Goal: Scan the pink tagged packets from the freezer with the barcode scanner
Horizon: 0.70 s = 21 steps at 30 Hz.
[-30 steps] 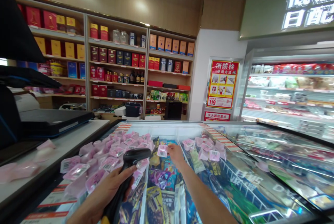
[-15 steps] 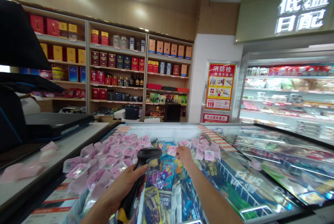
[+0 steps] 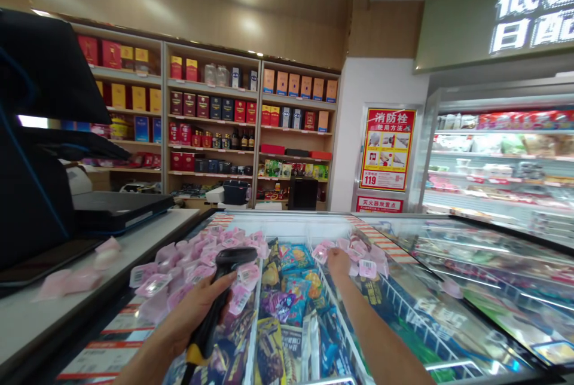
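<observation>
My left hand is wrapped round the handle of a black and yellow barcode scanner, its head over the larger heap of pink plastic cups with barcode labels. My right hand reaches into the smaller group of pink cups on the right side of the freezer. Its fingers are curled in and partly hidden, so what they hold cannot be made out. Between my arms lie packaged frozen treats in wire-divided compartments.
At left, a counter carries a dark checkout machine and a few loose pink cups. Glass lids cover the freezer's right part. Stocked shelves and a lit chiller stand behind.
My right hand has moved right, from over the middle compartment, where it held a pink cup, to the right-hand cups. The scanner has shifted left and slightly up. The view has turned slightly left.
</observation>
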Each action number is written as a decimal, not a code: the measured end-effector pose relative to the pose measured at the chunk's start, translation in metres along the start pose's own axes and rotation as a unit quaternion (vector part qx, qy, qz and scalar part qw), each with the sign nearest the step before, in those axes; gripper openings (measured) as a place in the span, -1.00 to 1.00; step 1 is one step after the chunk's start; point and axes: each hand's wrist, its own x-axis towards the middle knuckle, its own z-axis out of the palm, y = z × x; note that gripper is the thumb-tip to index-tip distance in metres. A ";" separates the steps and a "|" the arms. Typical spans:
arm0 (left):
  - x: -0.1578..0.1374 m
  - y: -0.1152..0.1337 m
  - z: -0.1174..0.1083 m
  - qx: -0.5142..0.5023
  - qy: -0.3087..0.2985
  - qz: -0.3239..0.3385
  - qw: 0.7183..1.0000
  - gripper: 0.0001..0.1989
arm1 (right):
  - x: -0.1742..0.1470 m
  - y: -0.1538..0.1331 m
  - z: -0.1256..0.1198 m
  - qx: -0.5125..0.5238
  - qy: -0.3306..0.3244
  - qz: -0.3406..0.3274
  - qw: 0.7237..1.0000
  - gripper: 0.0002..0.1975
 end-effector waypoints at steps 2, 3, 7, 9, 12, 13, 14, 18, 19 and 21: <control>-0.001 0.000 -0.010 0.013 0.001 0.005 1.000 -0.66 | -0.009 -0.012 -0.002 -0.002 0.025 -0.036 0.999 -0.77; -0.002 -0.001 -0.014 0.016 0.009 0.007 1.000 -0.66 | -0.016 -0.021 0.000 0.006 0.027 -0.071 0.997 -0.75; -0.006 -0.003 -0.021 0.017 0.042 -0.007 0.999 -0.69 | -0.058 -0.061 0.020 0.098 -0.127 -0.172 0.972 -0.73; -0.010 -0.004 -0.023 0.012 0.037 -0.011 0.999 -0.71 | -0.077 -0.078 0.032 0.129 -0.235 -0.196 0.943 -0.61; -0.014 -0.006 -0.027 -0.007 0.039 -0.004 0.999 -0.74 | -0.095 -0.096 0.047 0.141 -0.338 -0.239 0.900 -0.43; -0.016 -0.006 -0.029 -0.013 0.042 -0.005 0.999 -0.74 | -0.098 -0.099 0.051 0.137 -0.352 -0.246 0.892 -0.41; -0.017 -0.005 -0.030 -0.017 0.042 -0.007 0.999 -0.74 | -0.099 -0.102 0.054 0.131 -0.359 -0.248 0.890 -0.42; -0.021 -0.003 -0.029 -0.022 0.040 -0.016 0.999 -0.71 | -0.099 -0.102 0.062 0.112 -0.337 -0.226 0.907 -0.56; -0.022 -0.002 -0.027 -0.023 0.036 -0.019 0.999 -0.70 | -0.098 -0.099 0.062 0.117 -0.320 -0.220 0.914 -0.56; -0.023 -0.003 -0.023 -0.024 0.023 -0.023 0.999 -0.68 | -0.093 -0.090 0.060 0.129 -0.279 -0.212 0.928 -0.53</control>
